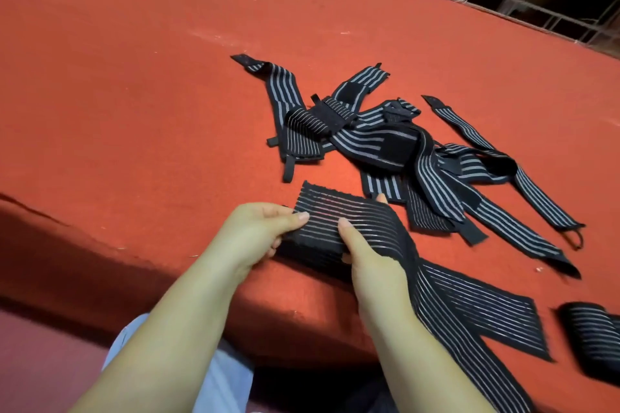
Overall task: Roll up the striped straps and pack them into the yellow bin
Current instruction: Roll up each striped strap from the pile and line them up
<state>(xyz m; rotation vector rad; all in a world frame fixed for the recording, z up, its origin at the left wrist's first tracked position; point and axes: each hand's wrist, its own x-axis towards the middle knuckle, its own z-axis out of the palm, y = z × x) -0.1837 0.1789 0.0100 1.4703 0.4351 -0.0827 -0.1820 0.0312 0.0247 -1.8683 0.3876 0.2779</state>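
Observation:
A wide black strap with thin pale stripes (339, 211) lies over the front edge of the red surface (134, 77). My left hand (258, 231) pinches its left edge, thumb on top. My right hand (365, 255) grips its middle, thumb on top and fingers underneath. The strap's long tail (476, 315) trails to the lower right and hangs off the edge. A tangled pile of several striped straps (396, 144) lies just beyond my hands. The yellow bin is not in view.
A rolled striped strap (593, 335) sits at the right edge of the frame. A metal railing (503, 0) runs along the far side of the red surface. The surface's front edge drops off near my forearms, above light blue cloth (221, 379).

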